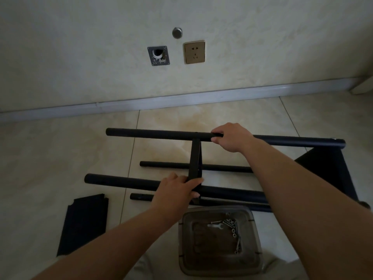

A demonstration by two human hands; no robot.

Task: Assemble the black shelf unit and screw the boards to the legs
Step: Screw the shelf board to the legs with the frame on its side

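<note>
Black round metal tubes (153, 134) lie across the pale tiled floor (60, 150), and they are the legs of the shelf unit. No writing can be read on any of them. A thin black board (195, 158) stands on its edge between the far tube and the near black tube (121, 181), touching both. Two more black tubes lie lower down, close to the floor.

The right hand (232, 137) is curled round the far tube, just right of the board. The left hand (177, 190) holds the near end of the board, with its fingers bent round the edge where it meets the near tube. At the right end a bigger black board (327, 168) sits between the tubes.

A loose flat black board (84, 223) lies on the floor to the left. Near the person stands a grey plastic stool (220, 241) with silver screws (234, 229) and a small flat wrench (215, 226) on top. On the cream wall (80, 47) are a gold power socket (194, 51), a grey square plate with a hole (158, 55) and a round metal cap (177, 32).
</note>
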